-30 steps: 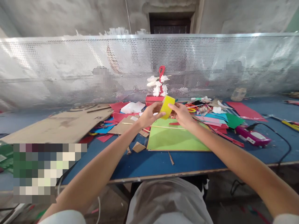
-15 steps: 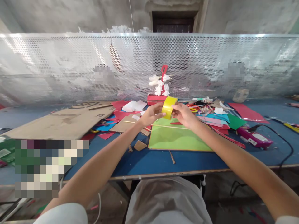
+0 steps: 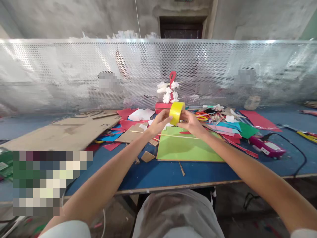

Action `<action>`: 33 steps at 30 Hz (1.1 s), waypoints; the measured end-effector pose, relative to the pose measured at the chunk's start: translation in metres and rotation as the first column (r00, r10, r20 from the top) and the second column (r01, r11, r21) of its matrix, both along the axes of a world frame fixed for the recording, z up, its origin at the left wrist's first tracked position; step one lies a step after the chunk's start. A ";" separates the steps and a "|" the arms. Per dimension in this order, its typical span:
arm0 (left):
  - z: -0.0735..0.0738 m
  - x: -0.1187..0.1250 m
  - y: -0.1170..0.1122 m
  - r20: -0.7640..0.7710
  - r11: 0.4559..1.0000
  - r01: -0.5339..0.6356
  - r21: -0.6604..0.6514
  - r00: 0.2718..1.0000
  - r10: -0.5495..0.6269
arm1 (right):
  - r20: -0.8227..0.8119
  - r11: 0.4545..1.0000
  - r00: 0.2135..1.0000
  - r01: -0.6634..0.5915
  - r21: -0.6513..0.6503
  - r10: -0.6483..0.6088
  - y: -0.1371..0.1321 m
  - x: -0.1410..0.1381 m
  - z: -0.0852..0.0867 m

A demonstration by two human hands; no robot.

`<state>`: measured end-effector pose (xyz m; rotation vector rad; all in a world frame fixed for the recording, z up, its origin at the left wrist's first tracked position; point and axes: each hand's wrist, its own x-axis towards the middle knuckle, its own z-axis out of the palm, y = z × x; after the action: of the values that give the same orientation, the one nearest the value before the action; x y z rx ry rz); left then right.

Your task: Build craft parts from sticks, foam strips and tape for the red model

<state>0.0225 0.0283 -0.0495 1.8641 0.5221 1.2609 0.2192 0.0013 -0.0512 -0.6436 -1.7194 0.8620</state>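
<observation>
Between my two hands is a roll of yellow tape [image 3: 176, 112], raised above the table with its broad outer face toward me. My left hand [image 3: 160, 121] grips its left side, thumb on the near edge. From the right, my right hand [image 3: 191, 121] holds the other side, its fingers partly hidden behind the roll. Below them a lime-green sheet [image 3: 188, 148] lies on the blue table, with a thin wooden stick [image 3: 182, 136] across it. Just behind the roll stands a red paper piece with white flowers [image 3: 170, 92] on a red base.
A large cardboard sheet [image 3: 61, 129] covers the left side. Coloured paper scraps and a red sheet [image 3: 259, 119] lie to the right, beside a purple device [image 3: 267, 146] with a black cable. A perforated metal panel [image 3: 138, 72] closes off the back.
The tape roll stays in both hands and has turned slightly. My right fingers have shifted around its right side. The whole view has moved a little.
</observation>
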 end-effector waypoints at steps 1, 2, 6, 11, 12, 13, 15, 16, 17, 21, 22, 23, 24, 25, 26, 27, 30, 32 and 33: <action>0.000 0.000 0.000 0.003 1.000 -0.003 -0.004 1.000 0.003 | 0.007 1.000 1.000 0.001 0.006 -0.001 0.001 0.000 -0.001; 0.000 0.001 0.000 0.007 1.000 0.000 -0.012 1.000 0.000 | 0.017 1.000 1.000 0.005 0.014 -0.005 0.001 0.000 -0.002; -0.002 0.001 0.002 0.035 0.997 0.015 -0.069 0.999 -0.013 | 0.099 0.993 0.993 0.052 0.103 -0.062 0.002 0.001 -0.004; -0.003 0.002 0.002 0.066 0.993 0.030 -0.112 0.998 -0.022 | 0.177 0.972 0.973 0.108 0.210 -0.146 0.001 0.003 -0.004; -0.003 0.002 0.001 0.066 0.993 0.034 -0.109 0.997 -0.027 | 0.199 0.969 0.966 0.119 0.218 -0.164 0.001 0.004 -0.004; -0.002 0.001 0.000 0.062 0.995 0.035 -0.097 0.998 -0.029 | 0.221 0.966 0.959 0.130 0.223 -0.180 0.000 0.005 -0.004; -0.002 0.000 -0.001 0.030 0.999 0.034 -0.032 0.999 -0.033 | 0.241 0.968 0.954 0.128 0.214 -0.180 0.000 0.006 -0.004; -0.002 -0.001 -0.001 0.002 0.999 0.032 0.021 0.999 -0.032 | 0.226 0.975 0.962 0.112 0.193 -0.155 0.000 0.006 -0.003; -0.002 -0.002 -0.001 -0.030 0.996 0.032 0.080 0.999 -0.030 | 0.189 0.983 0.975 0.090 0.158 -0.120 0.000 0.007 -0.002; -0.004 -0.003 0.000 -0.122 0.973 0.070 0.220 0.992 -0.043 | -0.049 0.996 0.999 0.016 -0.083 -0.020 0.001 0.007 0.005; -0.005 -0.003 -0.001 -0.127 0.973 0.085 0.214 0.990 -0.059 | -0.087 0.992 0.996 0.005 -0.126 -0.016 0.000 0.007 0.006; -0.005 -0.002 -0.001 -0.125 0.976 0.097 0.195 0.989 -0.073 | -0.109 0.989 0.994 -0.005 -0.150 -0.012 -0.001 0.007 0.007; -0.005 -0.001 -0.002 -0.119 0.980 0.103 0.171 0.989 -0.083 | -0.118 0.988 0.993 -0.013 -0.156 -0.006 -0.002 0.007 0.008; -0.004 0.000 -0.003 -0.108 0.984 0.102 0.146 0.990 -0.087 | -0.119 0.989 0.993 -0.016 -0.150 -0.002 -0.003 0.007 0.009; -0.004 0.000 -0.004 -0.094 0.988 0.097 0.122 0.992 -0.086 | -0.111 0.990 0.994 -0.014 -0.137 -0.001 -0.004 0.007 0.009; -0.003 0.001 -0.005 -0.078 0.991 0.089 0.099 0.994 -0.081 | -0.096 0.993 0.995 -0.008 -0.122 -0.004 -0.005 0.007 0.010; -0.002 0.001 -0.005 -0.036 0.996 0.080 0.044 0.996 -0.079 | -0.036 0.998 0.999 0.017 -0.059 -0.019 -0.006 0.007 0.010; -0.002 0.001 -0.004 -0.026 0.995 0.090 0.030 0.996 -0.089 | -0.014 1.000 1.000 0.024 -0.019 -0.024 -0.005 0.007 0.009; -0.002 0.001 -0.004 -0.026 0.995 0.090 0.032 0.996 -0.090 | -0.005 1.000 1.000 0.025 -0.003 -0.025 -0.004 0.007 0.008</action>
<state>0.0232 0.0247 -0.0511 1.9110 0.4275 1.1953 0.2266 -0.0023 -0.0432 -0.6636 -1.7026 0.8478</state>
